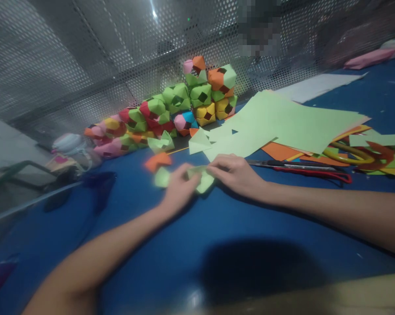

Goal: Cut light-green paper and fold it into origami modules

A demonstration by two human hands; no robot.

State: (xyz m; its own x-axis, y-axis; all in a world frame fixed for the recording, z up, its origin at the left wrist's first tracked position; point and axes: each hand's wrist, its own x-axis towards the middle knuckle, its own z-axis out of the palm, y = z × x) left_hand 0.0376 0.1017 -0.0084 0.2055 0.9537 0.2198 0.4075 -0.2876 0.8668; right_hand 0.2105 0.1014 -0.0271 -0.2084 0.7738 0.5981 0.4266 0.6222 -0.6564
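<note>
Between my two hands is a small folded piece of light green paper (204,183), just above or on the blue table. My left hand (181,186) pinches its left side, with the thumb on top. The fingers of my right hand (232,171) are closed on its right edge. Just left of my left hand lie another folded light green piece (162,178) and an orange folded piece (157,162), both blurred. Beyond my hands, a folded light green piece (162,142) sits by the stacked paper cubes.
Many-coloured folded paper cubes (177,97) are stacked against a perforated metal panel (118,52). Light green sheets (282,120) spread over the back right of the blue table (171,253). Scissors (292,165) and yellow-handled scissors (351,153) lie at right; a jar (69,146) stands left.
</note>
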